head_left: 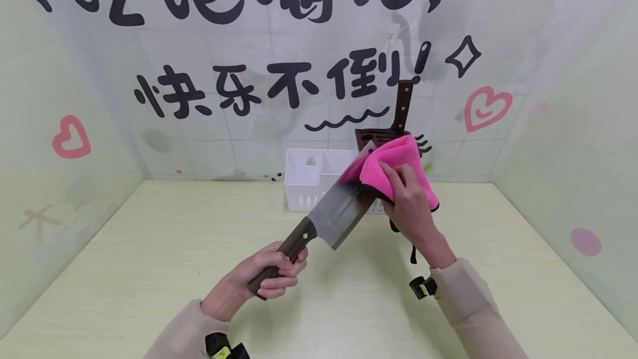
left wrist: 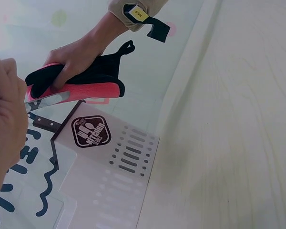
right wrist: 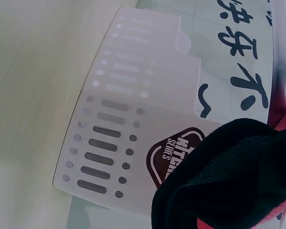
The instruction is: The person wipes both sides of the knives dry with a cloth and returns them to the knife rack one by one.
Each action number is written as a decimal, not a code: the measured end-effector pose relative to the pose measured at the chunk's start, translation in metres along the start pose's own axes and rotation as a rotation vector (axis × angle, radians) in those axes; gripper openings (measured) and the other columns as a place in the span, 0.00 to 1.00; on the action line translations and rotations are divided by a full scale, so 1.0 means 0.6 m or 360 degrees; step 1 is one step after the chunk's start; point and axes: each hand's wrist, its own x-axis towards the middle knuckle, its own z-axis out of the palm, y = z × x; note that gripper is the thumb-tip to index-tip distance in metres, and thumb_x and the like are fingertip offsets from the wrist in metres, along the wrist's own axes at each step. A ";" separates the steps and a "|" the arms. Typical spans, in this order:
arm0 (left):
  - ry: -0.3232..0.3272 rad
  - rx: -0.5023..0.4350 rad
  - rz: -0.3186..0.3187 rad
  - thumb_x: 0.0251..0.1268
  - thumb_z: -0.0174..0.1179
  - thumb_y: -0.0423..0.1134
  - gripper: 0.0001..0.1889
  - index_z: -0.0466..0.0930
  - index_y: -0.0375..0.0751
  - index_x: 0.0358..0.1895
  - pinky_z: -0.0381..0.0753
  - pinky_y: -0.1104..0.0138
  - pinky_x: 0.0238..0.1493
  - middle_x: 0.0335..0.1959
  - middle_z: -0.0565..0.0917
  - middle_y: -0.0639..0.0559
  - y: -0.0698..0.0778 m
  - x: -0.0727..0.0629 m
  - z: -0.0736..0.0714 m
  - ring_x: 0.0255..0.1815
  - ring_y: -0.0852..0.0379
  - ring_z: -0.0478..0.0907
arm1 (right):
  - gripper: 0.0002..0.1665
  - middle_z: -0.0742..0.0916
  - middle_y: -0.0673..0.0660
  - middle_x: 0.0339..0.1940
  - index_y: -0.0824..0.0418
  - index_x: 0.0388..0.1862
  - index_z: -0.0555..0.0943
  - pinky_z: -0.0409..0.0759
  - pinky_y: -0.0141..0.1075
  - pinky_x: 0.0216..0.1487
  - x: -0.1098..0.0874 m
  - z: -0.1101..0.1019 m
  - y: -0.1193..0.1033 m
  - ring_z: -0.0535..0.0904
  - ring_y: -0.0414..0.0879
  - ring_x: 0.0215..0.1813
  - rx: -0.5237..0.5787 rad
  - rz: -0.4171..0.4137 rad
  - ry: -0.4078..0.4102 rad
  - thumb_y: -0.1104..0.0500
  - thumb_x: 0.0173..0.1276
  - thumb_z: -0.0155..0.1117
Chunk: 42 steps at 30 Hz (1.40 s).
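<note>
A cleaver (head_left: pixel 339 204) with a broad metal blade and dark wooden handle tilts up to the right above the table. My left hand (head_left: pixel 271 273) grips its handle. With my right hand (head_left: pixel 411 204) I pinch a pink cloth (head_left: pixel 394 165) with black trim against the upper part of the blade, whose tip it partly covers. The left wrist view shows the cloth (left wrist: pixel 93 89) folded, its black side toward the right hand (left wrist: pixel 78 59). In the right wrist view the black side of the cloth (right wrist: pixel 219 176) fills the lower right.
A white plastic kitchen rack (head_left: pixel 301 179) stands against the back wall, behind the cleaver. Its brown slotted top (head_left: pixel 366 136) holds another knife with a brown handle (head_left: pixel 404 104). Dark prongs (head_left: pixel 423 144) show beside it. Pale walls enclose the wooden table (head_left: pixel 149 248).
</note>
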 end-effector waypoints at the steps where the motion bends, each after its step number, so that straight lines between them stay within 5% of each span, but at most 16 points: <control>1: -0.0003 0.0002 -0.0001 0.53 0.30 0.26 0.12 0.59 0.38 0.40 0.53 0.79 0.07 0.18 0.57 0.58 0.001 0.000 -0.001 0.12 0.72 0.60 | 0.33 0.74 0.65 0.33 0.70 0.51 0.72 0.76 0.42 0.33 0.000 0.000 0.000 0.71 0.54 0.36 0.0001 0.0008 -0.0001 0.73 0.42 0.69; 26: -0.0014 -0.0014 0.0045 0.53 0.28 0.26 0.13 0.58 0.39 0.40 0.53 0.79 0.07 0.19 0.56 0.57 0.002 0.002 -0.006 0.12 0.71 0.59 | 0.34 0.74 0.63 0.31 0.67 0.49 0.76 0.77 0.41 0.33 -0.006 0.006 -0.029 0.71 0.53 0.35 -0.0037 -0.0180 -0.0032 0.74 0.36 0.70; 42: -0.0004 -0.0013 0.0055 0.53 0.28 0.26 0.13 0.59 0.38 0.40 0.54 0.80 0.08 0.19 0.57 0.57 0.004 0.003 -0.007 0.13 0.72 0.60 | 0.36 0.75 0.61 0.33 0.64 0.48 0.76 0.77 0.39 0.34 -0.015 0.014 -0.072 0.72 0.52 0.35 -0.0057 -0.0471 -0.0094 0.68 0.34 0.76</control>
